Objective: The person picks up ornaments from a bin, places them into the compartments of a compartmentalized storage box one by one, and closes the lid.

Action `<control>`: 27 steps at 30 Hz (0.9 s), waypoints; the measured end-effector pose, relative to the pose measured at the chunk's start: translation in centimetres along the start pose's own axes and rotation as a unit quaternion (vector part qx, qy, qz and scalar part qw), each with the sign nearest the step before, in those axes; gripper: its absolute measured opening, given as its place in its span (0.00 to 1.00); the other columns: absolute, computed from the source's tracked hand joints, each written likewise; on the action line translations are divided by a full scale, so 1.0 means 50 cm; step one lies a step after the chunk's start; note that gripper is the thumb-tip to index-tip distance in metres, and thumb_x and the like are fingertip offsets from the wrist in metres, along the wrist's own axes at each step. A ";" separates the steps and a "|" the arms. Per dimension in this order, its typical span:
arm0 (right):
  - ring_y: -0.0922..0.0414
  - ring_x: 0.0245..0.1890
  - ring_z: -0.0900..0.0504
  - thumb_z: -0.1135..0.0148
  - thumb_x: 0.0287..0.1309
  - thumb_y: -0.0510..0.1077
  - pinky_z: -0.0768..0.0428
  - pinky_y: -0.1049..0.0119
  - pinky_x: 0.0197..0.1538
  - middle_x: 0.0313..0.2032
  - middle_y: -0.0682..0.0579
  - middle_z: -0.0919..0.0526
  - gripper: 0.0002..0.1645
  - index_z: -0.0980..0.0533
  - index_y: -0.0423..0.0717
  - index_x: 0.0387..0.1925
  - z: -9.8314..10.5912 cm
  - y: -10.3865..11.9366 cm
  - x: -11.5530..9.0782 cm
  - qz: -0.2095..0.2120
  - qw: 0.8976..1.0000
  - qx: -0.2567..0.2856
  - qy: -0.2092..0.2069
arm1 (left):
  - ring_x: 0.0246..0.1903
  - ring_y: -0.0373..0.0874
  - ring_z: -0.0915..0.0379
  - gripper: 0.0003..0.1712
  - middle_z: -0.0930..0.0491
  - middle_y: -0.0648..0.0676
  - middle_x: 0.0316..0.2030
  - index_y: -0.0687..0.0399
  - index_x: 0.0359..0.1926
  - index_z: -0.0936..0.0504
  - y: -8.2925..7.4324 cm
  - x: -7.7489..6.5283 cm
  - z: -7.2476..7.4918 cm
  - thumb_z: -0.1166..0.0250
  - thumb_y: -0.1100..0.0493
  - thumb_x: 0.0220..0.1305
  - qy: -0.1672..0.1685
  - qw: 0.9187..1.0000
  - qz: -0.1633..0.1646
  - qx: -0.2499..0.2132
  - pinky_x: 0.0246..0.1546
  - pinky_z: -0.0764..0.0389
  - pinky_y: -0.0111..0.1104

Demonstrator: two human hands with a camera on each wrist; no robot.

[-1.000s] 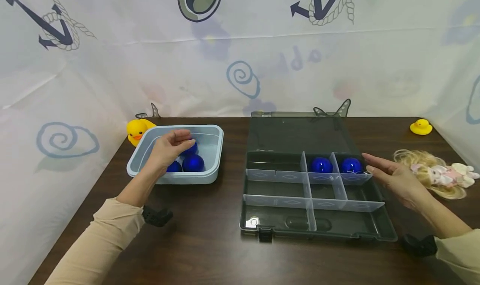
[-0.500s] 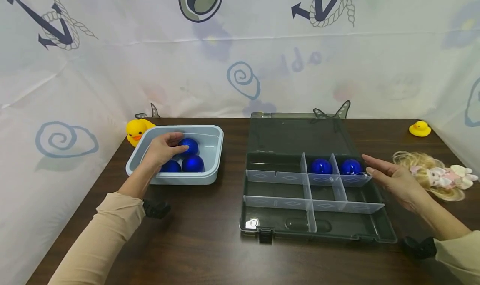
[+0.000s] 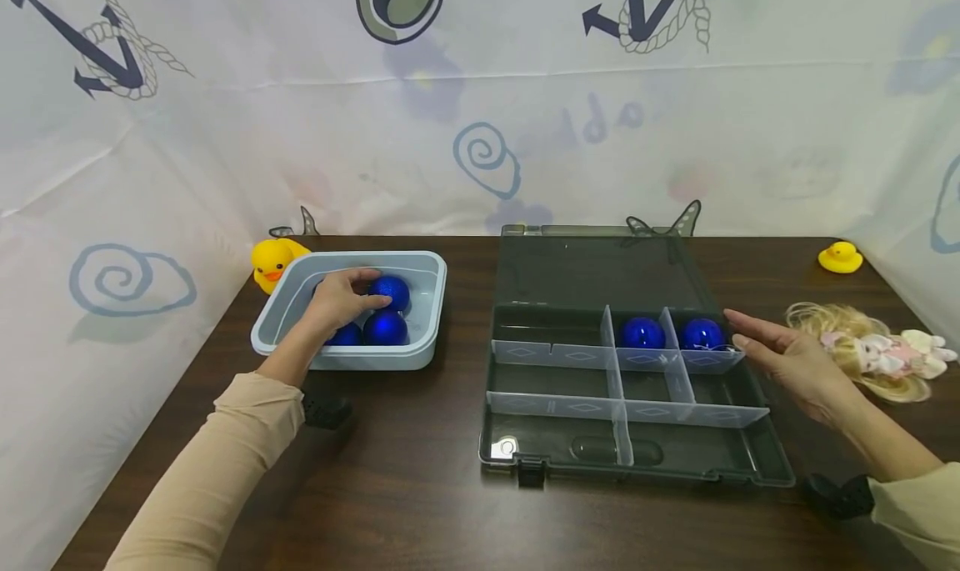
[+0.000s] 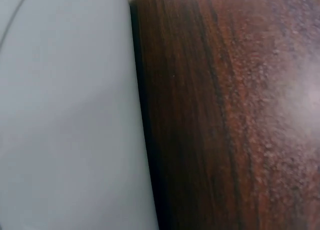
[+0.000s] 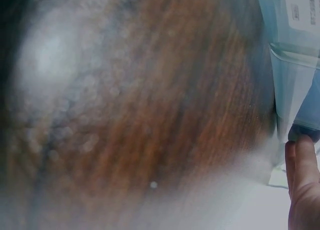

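In the head view my left hand [image 3: 339,303] is inside the light blue tub [image 3: 378,357]. Its thumb and fingers pinch a glittery blue bauble [image 3: 394,291] from front and back. Two more blue baubles, a nearer one [image 3: 386,329] and one partly behind my wrist [image 3: 347,334], lie below it. My right hand [image 3: 798,363] touches the right rim of a smoky divided box [image 3: 555,463] with its fingers extended. Two glossy blue baubles, one left [image 3: 642,333] and one right [image 3: 702,333], sit in the box's back compartments. The left wrist view does not show the left hand.
The box's lid [image 3: 592,271] lies folded back. A doll [image 3: 877,350] lies right of my right hand, with a small yellow duck [image 3: 841,257] behind it. A larger yellow duck [image 3: 272,262] stands behind the tub's left corner. White printed cloth [image 3: 337,154] encloses the dark wooden table [image 3: 420,471].
My left hand shifted slightly left inside the tub, then back to the right. The pinched bauble shifted with it and now sits a little further right. My right hand stayed at the box rim.
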State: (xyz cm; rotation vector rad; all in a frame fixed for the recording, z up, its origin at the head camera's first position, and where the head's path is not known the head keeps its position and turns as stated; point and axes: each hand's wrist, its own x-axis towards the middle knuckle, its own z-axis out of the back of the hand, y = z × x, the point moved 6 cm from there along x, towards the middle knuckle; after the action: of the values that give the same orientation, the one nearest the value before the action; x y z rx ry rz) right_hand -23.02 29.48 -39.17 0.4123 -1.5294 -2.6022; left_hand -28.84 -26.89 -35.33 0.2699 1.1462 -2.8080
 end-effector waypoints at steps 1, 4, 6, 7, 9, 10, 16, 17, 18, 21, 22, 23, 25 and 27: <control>0.80 0.53 0.33 0.52 0.68 0.54 0.28 0.75 0.53 0.71 0.41 0.50 0.35 0.47 0.54 0.72 0.000 0.000 0.001 -0.005 1.000 -0.005 0.000 | 0.59 0.62 0.35 0.33 0.33 0.67 0.62 0.61 0.65 0.34 -0.001 0.001 -0.001 0.36 0.54 0.62 0.000 1.000 0.001 -0.001 0.61 0.34 0.51; 0.70 0.59 0.33 0.52 0.68 0.56 0.30 0.70 0.55 0.71 0.38 0.51 0.36 0.48 0.54 0.72 -0.001 0.000 0.002 -0.014 1.000 -0.014 0.000 | 0.59 0.62 0.34 0.33 0.32 0.67 0.62 0.61 0.65 0.34 -0.001 0.001 -0.002 0.36 0.53 0.62 0.002 1.000 0.006 -0.004 0.61 0.33 0.50; 0.67 0.60 0.34 0.52 0.68 0.56 0.30 0.70 0.55 0.71 0.37 0.51 0.36 0.48 0.54 0.72 -0.002 0.000 0.003 -0.018 1.000 -0.012 0.001 | 0.60 0.62 0.35 0.34 0.32 0.67 0.62 0.60 0.65 0.34 -0.003 0.000 -0.001 0.36 0.51 0.62 0.000 1.000 0.008 -0.003 0.60 0.33 0.51; 0.67 0.61 0.34 0.52 0.68 0.56 0.30 0.71 0.55 0.71 0.37 0.51 0.36 0.48 0.54 0.72 -0.002 0.000 0.003 -0.018 1.000 -0.011 0.001 | 0.59 0.62 0.35 0.34 0.32 0.66 0.62 0.59 0.65 0.34 -0.004 -0.002 0.001 0.37 0.51 0.62 -0.002 1.000 0.009 -0.003 0.60 0.33 0.51; 0.66 0.61 0.34 0.52 0.68 0.56 0.30 0.70 0.56 0.71 0.37 0.51 0.36 0.48 0.54 0.72 -0.002 -0.001 0.002 -0.019 1.000 -0.011 0.002 | 0.59 0.62 0.36 0.35 0.32 0.66 0.62 0.57 0.65 0.34 -0.008 -0.005 0.006 0.37 0.48 0.62 -0.007 1.000 0.007 -0.007 0.60 0.33 0.51; 0.64 0.63 0.35 0.52 0.68 0.56 0.31 0.68 0.56 0.71 0.37 0.51 0.36 0.49 0.54 0.72 -0.002 -0.001 0.002 -0.019 1.000 -0.011 0.002 | 0.59 0.61 0.36 0.35 0.32 0.65 0.62 0.57 0.66 0.35 -0.012 -0.007 0.009 0.37 0.48 0.62 -0.010 1.000 0.004 -0.010 0.60 0.33 0.51; 0.64 0.63 0.35 0.53 0.68 0.55 0.31 0.68 0.57 0.71 0.40 0.51 0.35 0.48 0.56 0.72 0.001 -0.003 0.002 -0.014 1.000 -0.012 0.004 | 0.61 0.60 0.37 0.37 0.36 0.63 0.65 0.54 0.68 0.38 -0.055 -0.024 0.029 0.38 0.47 0.63 -0.033 0.998 -0.038 -0.047 0.62 0.34 0.50; 0.69 0.60 0.34 0.53 0.68 0.55 0.30 0.71 0.55 0.71 0.40 0.51 0.35 0.48 0.56 0.72 0.002 -0.003 0.002 -0.011 1.000 -0.011 0.003 | 0.62 0.60 0.36 0.36 0.36 0.63 0.66 0.54 0.68 0.37 -0.066 -0.028 0.029 0.38 0.48 0.63 -0.039 0.996 -0.045 -0.059 0.61 0.34 0.49; 0.71 0.59 0.34 0.52 0.68 0.55 0.29 0.76 0.53 0.71 0.40 0.50 0.34 0.48 0.56 0.72 0.003 -0.004 0.002 -0.008 1.000 -0.009 0.002 | 0.62 0.59 0.36 0.35 0.36 0.62 0.66 0.53 0.68 0.37 -0.078 -0.032 0.028 0.38 0.49 0.63 -0.045 0.995 -0.053 -0.074 0.61 0.33 0.49; 0.77 0.54 0.34 0.52 0.68 0.54 0.28 0.83 0.48 0.71 0.42 0.49 0.34 0.47 0.55 0.72 0.004 -0.004 0.002 -0.001 1.000 0.000 0.000 | 0.60 0.56 0.33 0.33 0.34 0.61 0.64 0.54 0.67 0.34 -0.120 -0.044 0.010 0.37 0.51 0.63 -0.056 0.986 -0.083 -0.131 0.59 0.30 0.47; 0.80 0.52 0.34 0.52 0.68 0.54 0.28 0.84 0.47 0.71 0.42 0.49 0.34 0.47 0.55 0.72 0.004 -0.004 0.001 0.001 1.000 0.005 -0.001 | 0.60 0.56 0.32 0.33 0.33 0.61 0.63 0.54 0.66 0.33 -0.136 -0.049 0.000 0.37 0.52 0.63 -0.056 0.983 -0.093 -0.150 0.59 0.29 0.46; 0.81 0.51 0.34 0.51 0.68 0.53 0.28 0.85 0.46 0.71 0.43 0.48 0.34 0.46 0.54 0.72 0.004 -0.003 0.001 0.005 1.000 0.010 -0.002 | 0.59 0.55 0.31 0.32 0.32 0.61 0.62 0.55 0.65 0.33 -0.151 -0.053 -0.011 0.36 0.52 0.62 -0.055 0.979 -0.103 -0.170 0.58 0.29 0.46; 0.84 0.49 0.34 0.51 0.68 0.52 0.28 0.86 0.45 0.71 0.47 0.47 0.34 0.46 0.53 0.72 0.003 -0.002 0.001 0.012 1.000 0.020 -0.003 | 0.58 0.54 0.29 0.31 0.31 0.60 0.61 0.56 0.64 0.32 -0.182 -0.061 -0.037 0.36 0.54 0.62 -0.049 0.971 -0.122 -0.198 0.58 0.28 0.45; 0.86 0.46 0.34 0.50 0.68 0.50 0.28 0.87 0.44 0.71 0.51 0.44 0.33 0.45 0.52 0.71 0.003 -0.001 0.000 0.018 0.999 0.029 -0.004 | 0.57 0.54 0.29 0.30 0.31 0.60 0.60 0.58 0.63 0.31 -0.208 -0.068 -0.068 0.35 0.55 0.62 -0.040 0.964 -0.133 -0.226 0.57 0.28 0.44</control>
State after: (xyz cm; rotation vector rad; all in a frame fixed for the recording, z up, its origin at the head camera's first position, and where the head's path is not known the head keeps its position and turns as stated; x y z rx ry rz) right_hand -23.08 29.60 -39.13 0.3751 -1.6042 -2.5401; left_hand -26.72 -17.04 -29.92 -0.0392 1.8729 -2.6227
